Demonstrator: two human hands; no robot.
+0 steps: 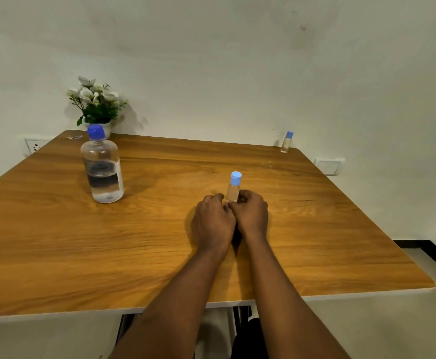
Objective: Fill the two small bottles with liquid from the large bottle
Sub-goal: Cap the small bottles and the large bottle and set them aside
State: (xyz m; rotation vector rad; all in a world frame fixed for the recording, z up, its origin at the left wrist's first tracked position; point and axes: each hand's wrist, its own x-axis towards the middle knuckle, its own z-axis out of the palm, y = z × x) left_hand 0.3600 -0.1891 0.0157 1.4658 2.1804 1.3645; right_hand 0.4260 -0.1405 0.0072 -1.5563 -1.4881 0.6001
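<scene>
Small clear plastic bottle with light-blue cap (234, 189) stands upright near the centre of the brown wood-grain surface (56, 242). Left hand (213, 220) and right hand (250, 212) touch side by side, the fingers of both curled round its lower half. Large clear bottle with dark-blue cap (102, 172): capped, part full, upright at 10 o'clock. Second small blue-capped bottle (286, 142): far corner at 1 o'clock, well apart. White potted flowers (95, 102) at 11 o'clock.

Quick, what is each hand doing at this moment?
Left hand: curled, pinches the base of the near small bottle.
Right hand: curled round the same bottle's base.
</scene>
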